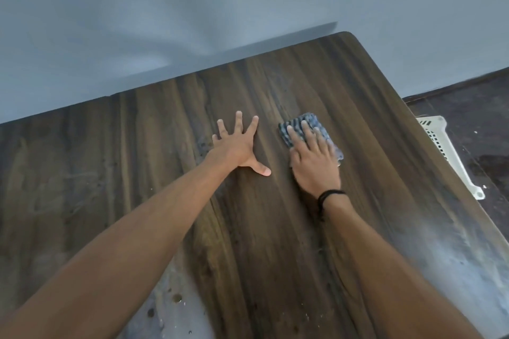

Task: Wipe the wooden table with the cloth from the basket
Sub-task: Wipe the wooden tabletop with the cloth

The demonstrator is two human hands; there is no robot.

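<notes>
Near edge: At 6 o'clock of the view the counter [275, 228] carries a pale dusty patch [170, 308] with small specks and crumbs; judging by that film, this part has not yet been wiped.
Right rim: At 4 o'clock a second whitish smear [473, 261] lies along the counter's edge, likewise looking unwiped.
Wristband: A black band [329, 197] sits on the right wrist.
Left hand: The left hand [237, 146] lies flat on the wood near the centre, fingers straight and spread, holding nothing; it seems to brace the person.
Right hand: The right hand [314, 162], just beside the left at its 3 o'clock, presses down with straight fingers on the cloth.
Cloth: The grey-blue ribbed cloth [308, 122] is out of the basket and flat on the counter under the right hand, its far end showing past the fingertips at 12 o'clock.
Progress: Fetching is done and wiping is in hand at mid-counter; the wood around the hands looks darker and cleaner, while faint smudges at 9 o'clock and the near patches are left.
Basket: A white slotted basket [438, 140] stands on the dark floor [468, 113] at 3 o'clock, partly hidden by the counter's rim.
Wall: A grey-blue wall [248, 8] backs the counter at 12 o'clock.
In the way: Only the braced left hand lies in the cloth's path toward 9 o'clock.
</notes>
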